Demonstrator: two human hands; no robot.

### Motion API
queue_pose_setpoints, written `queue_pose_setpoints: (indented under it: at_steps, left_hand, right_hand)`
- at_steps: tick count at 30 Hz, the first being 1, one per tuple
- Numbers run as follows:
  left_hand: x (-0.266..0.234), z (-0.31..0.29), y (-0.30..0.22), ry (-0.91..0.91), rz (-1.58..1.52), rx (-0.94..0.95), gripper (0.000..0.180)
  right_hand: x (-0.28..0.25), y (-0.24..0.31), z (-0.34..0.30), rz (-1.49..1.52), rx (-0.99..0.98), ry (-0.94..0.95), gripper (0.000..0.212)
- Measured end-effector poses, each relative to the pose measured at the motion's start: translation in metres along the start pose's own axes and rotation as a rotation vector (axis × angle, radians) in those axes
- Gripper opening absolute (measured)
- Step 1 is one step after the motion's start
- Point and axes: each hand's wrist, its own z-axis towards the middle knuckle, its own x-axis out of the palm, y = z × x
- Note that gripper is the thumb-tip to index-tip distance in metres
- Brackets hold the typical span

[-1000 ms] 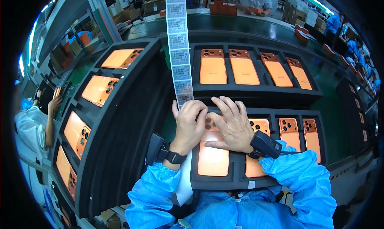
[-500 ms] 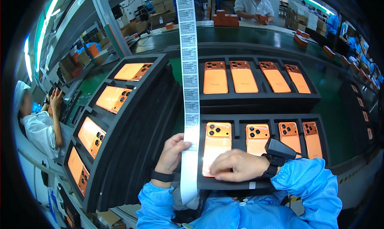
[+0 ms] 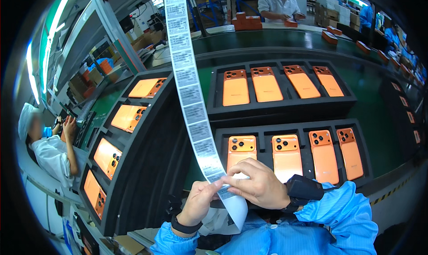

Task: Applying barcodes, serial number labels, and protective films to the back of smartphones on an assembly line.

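Note:
A long white strip of printed labels [image 3: 191, 90] comes down from the top of the view, and its blank end [image 3: 236, 208] curls below my hands. My left hand [image 3: 198, 203] pinches the strip between thumb and fingers. From the other side my right hand [image 3: 261, 186] has its thumb and fingertips closed on the strip, beside the left thumb. Just beyond the right hand, an orange phone [image 3: 242, 143] lies back-up in a black foam tray [image 3: 265, 154], its lower part covered by that hand. More orange phones [image 3: 287, 157] lie to its right in the same tray.
Another black tray of orange phones [image 3: 281, 114] stands behind, and a tall tray stack [image 3: 147, 157] with phones on top rises at left. Beyond run a green conveyor [image 3: 267, 42] and orange boxes [image 3: 247, 22]. Co-workers [image 3: 53, 148] handle things at the far side and left.
My right hand has left the nearest phone's surface and come to the label strip, meeting my left hand. The strip now slants, its upper part shifted left and its lower end right.

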Motion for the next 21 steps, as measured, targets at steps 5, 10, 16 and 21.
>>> queue_pose_setpoints:
  at_steps: [5,10,16,21]
  left_hand:
    - [0.01,0.004,0.008,-0.052,0.013,-0.047,0.029]
    - [0.021,0.005,0.007,-0.084,0.001,-0.039,0.029]
    - [0.016,0.011,0.009,-0.059,-0.019,-0.078,0.033]
    - [0.005,0.027,0.0,-0.06,0.317,0.045,0.028]
  right_hand:
    - [-0.003,0.0,-0.007,-0.165,-0.149,-0.109,0.024]
    - [-0.004,0.005,-0.014,-0.385,-0.291,-0.188,0.022]
    - [-0.006,0.01,-0.026,-0.451,-0.31,-0.195,0.019]
    - [-0.054,0.024,-0.029,-0.024,-0.152,-0.237,0.021]
